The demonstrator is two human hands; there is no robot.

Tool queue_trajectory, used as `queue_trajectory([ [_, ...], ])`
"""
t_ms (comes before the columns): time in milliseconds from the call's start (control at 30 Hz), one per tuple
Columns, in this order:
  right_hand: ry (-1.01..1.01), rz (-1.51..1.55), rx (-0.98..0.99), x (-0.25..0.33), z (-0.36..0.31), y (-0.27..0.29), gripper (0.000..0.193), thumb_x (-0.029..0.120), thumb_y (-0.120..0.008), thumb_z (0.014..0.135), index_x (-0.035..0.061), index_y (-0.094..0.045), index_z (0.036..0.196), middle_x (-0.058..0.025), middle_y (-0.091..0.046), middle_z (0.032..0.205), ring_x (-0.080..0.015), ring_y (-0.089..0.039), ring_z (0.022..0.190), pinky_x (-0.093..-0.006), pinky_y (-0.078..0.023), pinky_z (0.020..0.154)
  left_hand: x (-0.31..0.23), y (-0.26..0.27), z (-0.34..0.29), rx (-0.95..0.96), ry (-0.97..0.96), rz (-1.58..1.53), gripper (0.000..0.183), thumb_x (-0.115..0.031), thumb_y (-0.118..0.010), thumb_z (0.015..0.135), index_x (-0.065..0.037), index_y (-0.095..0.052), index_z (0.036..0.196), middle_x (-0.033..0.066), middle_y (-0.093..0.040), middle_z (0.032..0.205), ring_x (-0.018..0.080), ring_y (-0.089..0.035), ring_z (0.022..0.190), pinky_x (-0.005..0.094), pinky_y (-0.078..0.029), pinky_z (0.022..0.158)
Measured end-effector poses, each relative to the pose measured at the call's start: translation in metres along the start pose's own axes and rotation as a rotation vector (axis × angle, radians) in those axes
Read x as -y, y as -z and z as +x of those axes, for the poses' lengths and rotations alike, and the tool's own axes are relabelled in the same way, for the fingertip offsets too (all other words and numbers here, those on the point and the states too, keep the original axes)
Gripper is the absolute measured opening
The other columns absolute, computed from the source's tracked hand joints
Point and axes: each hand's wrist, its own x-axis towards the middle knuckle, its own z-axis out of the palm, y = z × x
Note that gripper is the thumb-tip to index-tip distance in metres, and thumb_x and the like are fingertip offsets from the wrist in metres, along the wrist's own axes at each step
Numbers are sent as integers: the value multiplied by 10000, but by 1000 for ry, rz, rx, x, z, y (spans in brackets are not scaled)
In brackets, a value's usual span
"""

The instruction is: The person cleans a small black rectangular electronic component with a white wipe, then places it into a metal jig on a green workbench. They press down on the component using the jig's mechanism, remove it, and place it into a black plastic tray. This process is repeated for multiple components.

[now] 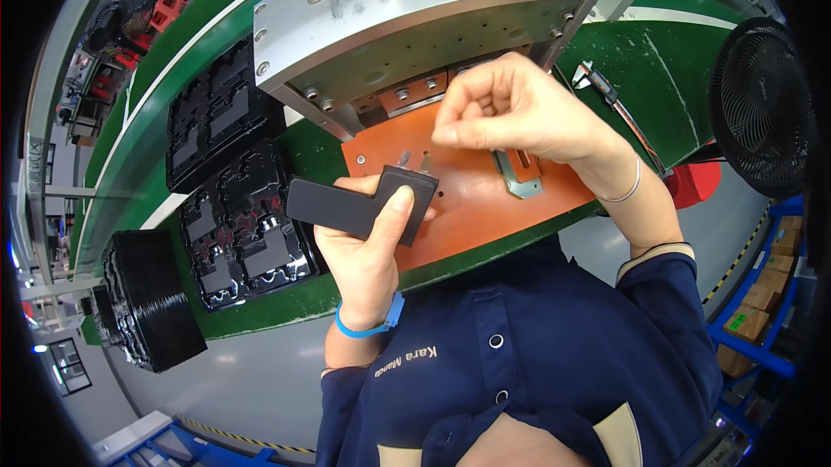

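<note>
My left hand grips a flat black L-shaped part, its thumb pressed on the part's wider end. Small clear tabs stick out past the part's far edge. Just above and to the right hovers my right hand, thumb and forefinger pinched together, other fingers curled. Whatever lies between those fingertips, if anything, is hidden. Beneath both hands is an orange base plate. A metal fixture piece sits on that plate, below my right wrist.
A metal press stands over the plate's far side. Black plastic trays lie at left, beside a stack of more trays. A digital caliper rests on the green bench at right, near a black fan.
</note>
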Motion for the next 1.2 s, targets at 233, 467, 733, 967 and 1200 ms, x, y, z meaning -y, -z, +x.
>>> queue_trajectory([
  [233,-114,-79,50,8,-13,-14,156,152,-712,847,-1,-695,873,31,-588,582,0,-499,513,-168,-343,473,2,1,0,-46,-19,9,102,-12,-622,861,24,-566,939,143,-669,831,173,-658,679,269,-543,641],
  [467,-141,31,33,2,-14,-22,152,143,-685,863,-9,-690,866,15,-612,620,-15,-513,510,-163,-371,482,5,0,-3,-57,-66,5,132,15,-626,853,20,-552,962,149,-669,846,183,-667,711,277,-547,676],
  [733,-120,108,-5,-6,-16,-29,149,96,-597,890,-24,-683,870,-40,-649,671,-46,-548,517,-176,-433,492,13,-1,-11,-95,-209,100,197,83,-644,827,22,-548,988,160,-675,885,176,-674,773,272,-548,721],
  [967,-234,346,-41,8,-39,-35,307,145,-460,949,-39,-649,1107,-67,-658,703,-97,-620,595,-206,-500,526,20,3,-13,-107,-352,158,248,102,-652,812,15,-533,1012,163,-658,900,185,-672,790,288,-551,717],
  [1200,-188,326,53,15,-58,-52,427,105,-533,943,7,-466,1353,-8,-649,800,-25,-548,658,-190,-477,584,22,1,-14,-104,-439,186,275,87,-654,816,12,-512,1039,163,-653,890,186,-673,794,298,-551,723],
])
